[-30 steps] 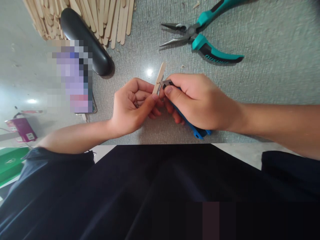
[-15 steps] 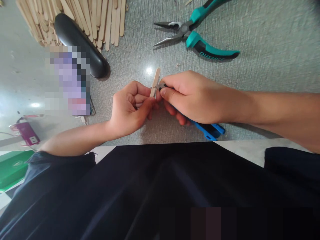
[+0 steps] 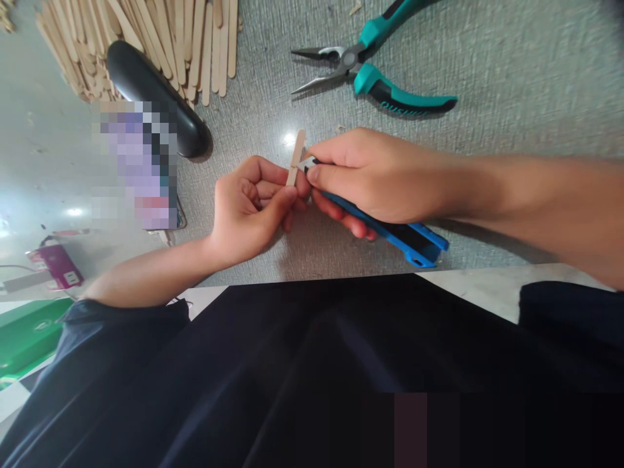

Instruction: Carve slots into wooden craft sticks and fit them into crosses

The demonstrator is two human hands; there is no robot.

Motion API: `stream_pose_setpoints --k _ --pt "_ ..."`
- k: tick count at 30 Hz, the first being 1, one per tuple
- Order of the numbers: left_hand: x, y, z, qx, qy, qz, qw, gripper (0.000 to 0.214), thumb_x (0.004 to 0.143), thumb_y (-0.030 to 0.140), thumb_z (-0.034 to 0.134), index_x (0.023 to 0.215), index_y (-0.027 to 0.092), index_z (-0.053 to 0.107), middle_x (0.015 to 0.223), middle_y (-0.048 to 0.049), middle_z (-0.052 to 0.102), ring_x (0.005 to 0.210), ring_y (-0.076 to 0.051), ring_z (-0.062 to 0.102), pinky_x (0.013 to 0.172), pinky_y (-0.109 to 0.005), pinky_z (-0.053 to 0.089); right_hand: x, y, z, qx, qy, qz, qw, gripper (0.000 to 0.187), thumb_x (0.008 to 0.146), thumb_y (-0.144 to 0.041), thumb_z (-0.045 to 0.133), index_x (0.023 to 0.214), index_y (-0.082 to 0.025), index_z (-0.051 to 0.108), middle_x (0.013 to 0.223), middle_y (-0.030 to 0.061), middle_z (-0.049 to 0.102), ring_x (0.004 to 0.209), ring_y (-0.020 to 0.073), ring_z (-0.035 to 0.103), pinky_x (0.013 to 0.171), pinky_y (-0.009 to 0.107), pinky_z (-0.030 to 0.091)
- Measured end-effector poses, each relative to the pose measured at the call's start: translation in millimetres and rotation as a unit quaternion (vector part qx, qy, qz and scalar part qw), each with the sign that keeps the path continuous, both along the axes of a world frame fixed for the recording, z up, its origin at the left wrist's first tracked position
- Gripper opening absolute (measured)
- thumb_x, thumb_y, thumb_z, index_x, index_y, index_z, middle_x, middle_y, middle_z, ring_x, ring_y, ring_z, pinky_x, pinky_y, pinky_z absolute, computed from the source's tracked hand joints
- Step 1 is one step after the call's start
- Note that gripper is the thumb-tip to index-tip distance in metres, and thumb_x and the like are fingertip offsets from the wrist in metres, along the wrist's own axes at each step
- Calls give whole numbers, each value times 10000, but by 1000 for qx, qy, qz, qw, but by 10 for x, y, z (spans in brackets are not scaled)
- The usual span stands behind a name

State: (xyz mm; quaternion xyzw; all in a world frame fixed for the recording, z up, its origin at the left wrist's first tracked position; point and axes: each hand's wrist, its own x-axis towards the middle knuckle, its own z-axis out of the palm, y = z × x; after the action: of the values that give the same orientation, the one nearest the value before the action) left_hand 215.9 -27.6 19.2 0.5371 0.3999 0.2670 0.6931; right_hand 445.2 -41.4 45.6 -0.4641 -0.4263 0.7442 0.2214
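Observation:
Between the thumb and fingers of my left hand (image 3: 258, 201) is a wooden craft stick (image 3: 298, 148), its rounded end pointing up and away from me. A small dark nick or line shows across the stick just above my thumb. My right hand (image 3: 370, 179) is wrapped round a blue and black utility knife (image 3: 390, 233), with the handle's end sticking out below the palm. The knife's short blade (image 3: 305, 164) points left and meets the stick's right edge near that nick. Some of the right fingers lie under the knife, close to the left fingertips.
Needle-nose pliers (image 3: 348, 60) with teal handles lie spread at the back. A pile of craft sticks (image 3: 195, 49), a black oblong case (image 3: 156, 97) and a blurred-out phone (image 3: 141, 169) with a cable are at the left. A purple box (image 3: 56, 266) sits far left.
The view has shifted slightly. My right hand has turned a little, so more of the knife's handle and blade shows. The stick stands slightly more upright in my left hand.

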Motion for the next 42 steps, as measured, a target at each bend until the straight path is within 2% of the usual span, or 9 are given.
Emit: stream_pose_setpoints --k 6,10,13,18,26,30,38,42 --pt "-7 39 -36 -5 -15 -12 1000 514 1007 630 968 1001 237 635 809 18 873 448 -87 660 376 -215 489 52 27 2 -27 49 4 998 327 1218 -222 608 905 -214 703 647 -59 645 352 90 534 313 220 359" --pt "-13 36 -44 -16 -24 -4 1000 519 991 649 976 1025 242 657 819 15 879 507 -125 738 394 -232 553 91 14 -37 -29 86 11 996 288 1223 -243 604 961 -209 719 662 -60 658 367 93 558 338 208 364" --pt "-10 27 -26 -20 -16 0 1000 527 985 660 977 1055 244 662 855 13 896 546 -141 772 426 -247 601 99 -6 -59 -32 90 -10 995 269 1214 -238 594 972 -204 709 669 -49 672 392 113 594 351 217 406" --pt "10 3 21 -19 -14 15 1000 481 1017 603 968 1036 241 652 861 -11 896 583 -153 807 463 -254 641 47 -55 -73 11 98 -28 995 283 1210 -228 604 943 -205 693 687 -62 675 393 100 588 387 209 462" --pt "15 -35 17 -7 -10 21 1000 463 1039 594 946 1056 228 663 866 -20 890 594 -156 811 502 -271 672 -21 -90 -12 33 23 -45 998 324 1204 -147 578 904 -219 679 674 -58 671 422 97 610 380 215 451" --pt "13 -43 20 1 -8 23 1000 446 1051 578 937 1049 218 674 856 -28 887 601 -155 818 502 -261 669 -14 -93 15 49 -6 -27 998 375 1197 -89 545 860 -220 643 650 -57 666 410 89 602 382 219 432" --pt "18 -48 10 3 9 18 1000 446 1069 592 909 1038 212 679 872 -57 892 638 -177 836 521 -279 670 -14 -104 -9 76 -37 -10 996 392 1200 -132 614 823 -236 608 630 -55 666 401 84 603 380 230 425" --pt "11 -65 -20 9 10 14 1000 423 1082 587 895 1071 224 678 869 -39 883 650 -167 826 527 -282 650 -28 -106 -10 68 -61 -7 996 422 1193 -98 575 799 -248 576 606 -52 656 387 96 607 355 236 427"
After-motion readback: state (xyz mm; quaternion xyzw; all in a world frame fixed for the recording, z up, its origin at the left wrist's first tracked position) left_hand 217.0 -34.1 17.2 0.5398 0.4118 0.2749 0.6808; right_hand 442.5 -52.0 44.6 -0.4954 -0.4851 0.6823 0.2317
